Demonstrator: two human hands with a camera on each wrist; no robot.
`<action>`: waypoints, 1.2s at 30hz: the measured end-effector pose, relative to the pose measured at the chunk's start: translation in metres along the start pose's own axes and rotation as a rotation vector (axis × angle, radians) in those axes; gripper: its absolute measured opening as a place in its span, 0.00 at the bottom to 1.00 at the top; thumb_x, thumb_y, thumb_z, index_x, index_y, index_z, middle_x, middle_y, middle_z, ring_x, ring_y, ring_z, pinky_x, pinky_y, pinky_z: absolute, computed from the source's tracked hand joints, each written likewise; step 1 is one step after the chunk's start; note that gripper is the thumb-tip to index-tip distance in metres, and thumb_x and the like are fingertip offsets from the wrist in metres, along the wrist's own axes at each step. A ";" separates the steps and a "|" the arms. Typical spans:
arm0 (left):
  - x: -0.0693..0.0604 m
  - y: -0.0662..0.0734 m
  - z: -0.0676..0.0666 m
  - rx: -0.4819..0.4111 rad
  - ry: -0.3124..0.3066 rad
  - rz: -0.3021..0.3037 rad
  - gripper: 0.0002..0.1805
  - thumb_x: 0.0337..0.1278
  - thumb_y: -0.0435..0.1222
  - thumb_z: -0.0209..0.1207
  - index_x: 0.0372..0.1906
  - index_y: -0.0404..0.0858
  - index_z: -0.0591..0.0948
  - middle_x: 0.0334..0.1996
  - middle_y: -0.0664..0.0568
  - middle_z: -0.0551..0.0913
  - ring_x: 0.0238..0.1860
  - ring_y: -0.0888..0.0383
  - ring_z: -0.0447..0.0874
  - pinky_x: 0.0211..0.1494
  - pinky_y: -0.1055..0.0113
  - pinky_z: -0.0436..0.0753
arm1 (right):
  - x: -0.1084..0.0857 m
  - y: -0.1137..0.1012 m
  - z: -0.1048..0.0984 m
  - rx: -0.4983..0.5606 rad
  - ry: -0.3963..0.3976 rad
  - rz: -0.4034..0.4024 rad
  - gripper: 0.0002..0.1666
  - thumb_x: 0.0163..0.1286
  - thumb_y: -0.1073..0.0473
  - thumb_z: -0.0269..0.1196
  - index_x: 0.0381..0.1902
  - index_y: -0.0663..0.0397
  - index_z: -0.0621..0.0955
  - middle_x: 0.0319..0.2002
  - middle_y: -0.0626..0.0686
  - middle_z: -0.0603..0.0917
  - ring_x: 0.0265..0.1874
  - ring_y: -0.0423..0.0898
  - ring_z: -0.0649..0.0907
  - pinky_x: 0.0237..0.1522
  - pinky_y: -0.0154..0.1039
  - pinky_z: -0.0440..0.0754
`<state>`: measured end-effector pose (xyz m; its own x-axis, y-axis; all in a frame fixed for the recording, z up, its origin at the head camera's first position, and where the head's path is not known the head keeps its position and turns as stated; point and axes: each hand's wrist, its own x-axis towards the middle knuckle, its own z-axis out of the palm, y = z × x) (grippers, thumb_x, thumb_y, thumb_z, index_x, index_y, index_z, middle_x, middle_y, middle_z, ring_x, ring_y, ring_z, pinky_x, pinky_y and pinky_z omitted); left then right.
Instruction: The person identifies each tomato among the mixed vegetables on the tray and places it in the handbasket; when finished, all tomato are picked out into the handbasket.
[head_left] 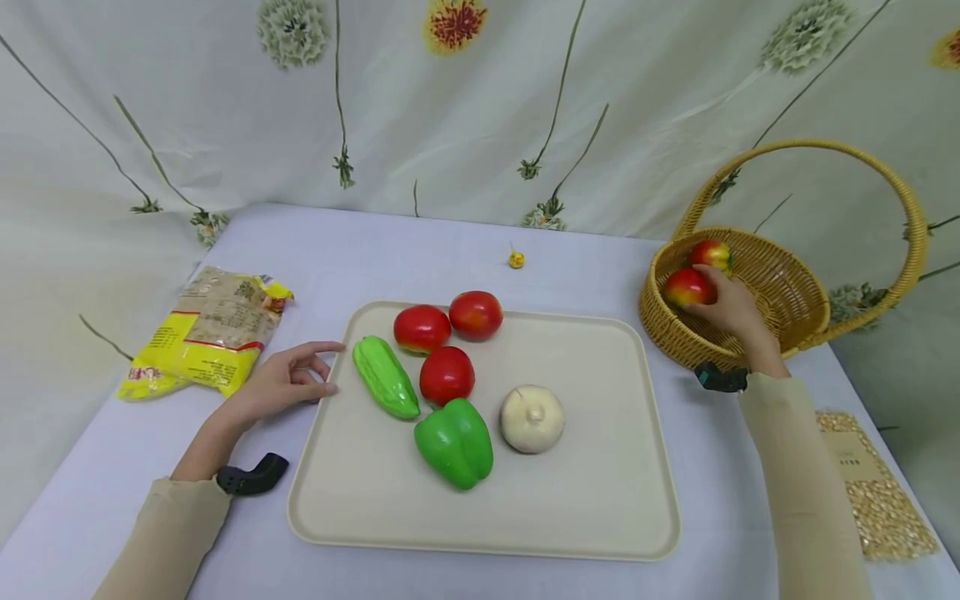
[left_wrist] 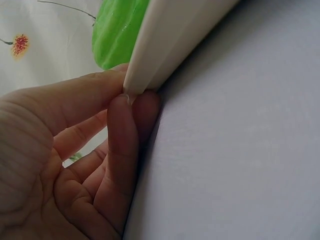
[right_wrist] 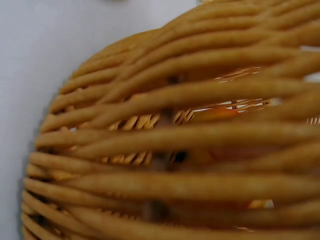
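My left hand pinches the left rim of the beige tray; the left wrist view shows thumb and finger at the tray's edge. Inside the wicker basket, my right hand grips a red and yellow fruit, with another such fruit just behind it. Basket weave fills most of the right wrist view and hides the hand there. On the tray lie a long green vegetable, a green pepper, several red tomato-like items and a whitish round vegetable.
A yellow and clear packet lies left of the tray. At the right edge, beside my right sleeve, is a bag of yellowish grains. The basket's tall handle arches up at the back right, before a flowered cloth.
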<state>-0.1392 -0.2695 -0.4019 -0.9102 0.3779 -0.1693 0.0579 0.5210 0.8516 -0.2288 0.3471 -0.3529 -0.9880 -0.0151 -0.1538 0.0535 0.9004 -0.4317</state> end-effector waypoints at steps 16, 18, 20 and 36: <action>0.000 -0.001 0.001 0.008 0.006 -0.004 0.33 0.55 0.37 0.63 0.65 0.37 0.66 0.34 0.54 0.76 0.22 0.63 0.75 0.33 0.73 0.74 | -0.021 -0.002 -0.006 0.063 0.052 -0.048 0.47 0.65 0.52 0.61 0.72 0.61 0.50 0.63 0.76 0.61 0.54 0.71 0.71 0.54 0.65 0.69; 0.000 0.000 0.001 0.012 0.008 -0.003 0.32 0.55 0.37 0.63 0.65 0.37 0.66 0.34 0.54 0.76 0.22 0.63 0.74 0.33 0.73 0.74 | -0.025 -0.004 -0.007 0.069 0.086 -0.057 0.46 0.66 0.54 0.60 0.72 0.61 0.50 0.63 0.76 0.61 0.54 0.71 0.71 0.53 0.65 0.70; 0.000 0.000 0.001 0.015 0.009 -0.005 0.32 0.55 0.37 0.63 0.65 0.37 0.66 0.34 0.53 0.76 0.22 0.63 0.74 0.33 0.73 0.74 | -0.029 -0.006 -0.007 0.073 0.123 -0.059 0.44 0.66 0.55 0.60 0.72 0.61 0.51 0.63 0.75 0.62 0.54 0.70 0.71 0.51 0.64 0.72; 0.000 -0.002 0.001 0.006 0.009 -0.001 0.32 0.55 0.37 0.63 0.65 0.37 0.66 0.34 0.53 0.76 0.22 0.63 0.74 0.32 0.73 0.74 | -0.038 -0.025 0.009 0.187 0.602 -0.150 0.26 0.64 0.64 0.59 0.61 0.62 0.70 0.50 0.68 0.77 0.40 0.61 0.80 0.32 0.10 0.61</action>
<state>-0.1393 -0.2695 -0.4037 -0.9141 0.3704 -0.1651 0.0597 0.5256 0.8486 -0.1915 0.3216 -0.3445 -0.8922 0.1604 0.4221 -0.1210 0.8156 -0.5658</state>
